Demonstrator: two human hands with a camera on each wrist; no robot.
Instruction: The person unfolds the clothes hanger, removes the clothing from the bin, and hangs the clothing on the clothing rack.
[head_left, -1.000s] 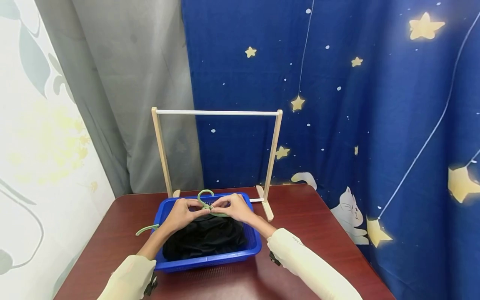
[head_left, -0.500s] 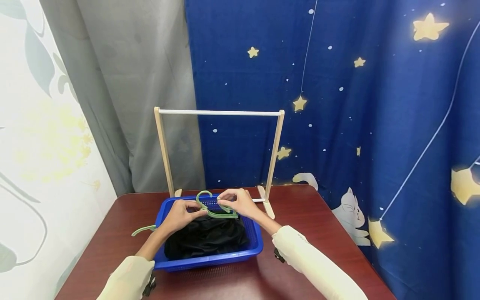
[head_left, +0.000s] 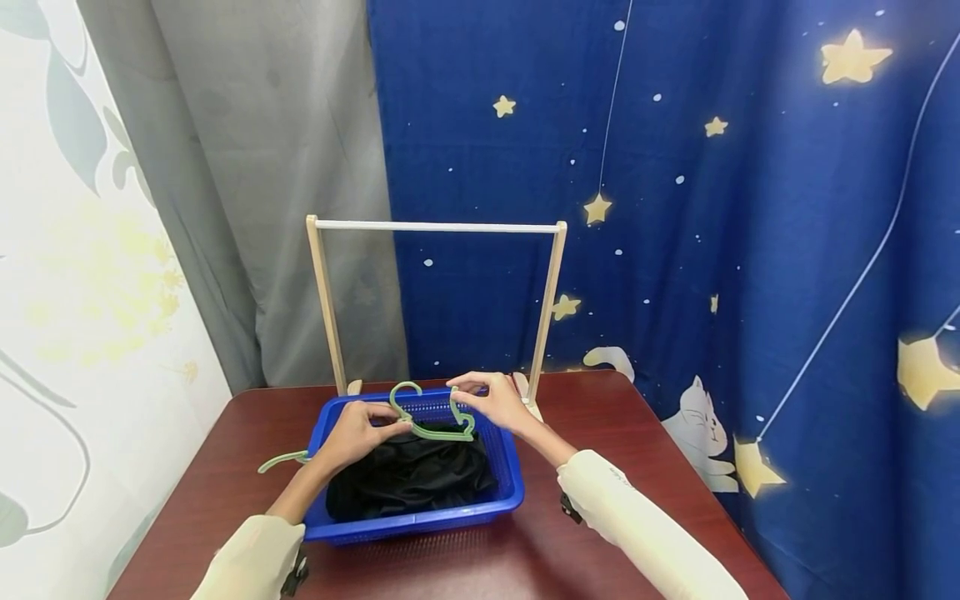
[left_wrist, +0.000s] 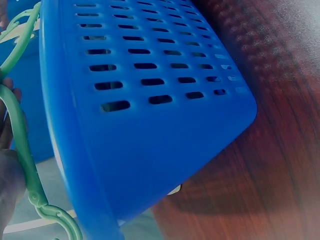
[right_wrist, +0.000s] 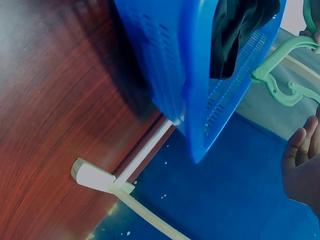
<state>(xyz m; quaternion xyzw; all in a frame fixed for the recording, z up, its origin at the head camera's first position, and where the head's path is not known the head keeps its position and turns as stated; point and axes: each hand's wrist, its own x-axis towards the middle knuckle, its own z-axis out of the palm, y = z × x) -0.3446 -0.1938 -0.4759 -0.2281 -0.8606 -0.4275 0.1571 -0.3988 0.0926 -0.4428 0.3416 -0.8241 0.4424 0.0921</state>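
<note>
Over the basket, my left hand point(head_left: 360, 435) pinches a light green folding clothes hanger point(head_left: 441, 433) just under its hook. The hanger's left arm runs behind my left wrist, and its end shows beyond the basket's left side. My right hand point(head_left: 491, 400) pinches the tip of the right end piece, which stands bent up from its hinge. In the right wrist view the hinge of the hanger point(right_wrist: 262, 75) shows near the loosely curled fingers of the right hand point(right_wrist: 306, 160). A crumpled black cloth point(head_left: 412, 475) lies in the blue basket point(head_left: 420, 521) underneath.
Behind the basket stands a small wooden clothes rack point(head_left: 551, 308) with a white top rail point(head_left: 438, 226). The basket rests on a dark red wooden table point(head_left: 600, 467). A grey curtain point(head_left: 292, 183) and a blue star-patterned curtain point(head_left: 487, 167) hang behind the table.
My right hand has moved away from the hanger's middle to the right, swinging the folded end piece outward and up. My left hand has kept its grip and shifted slightly left.
</note>
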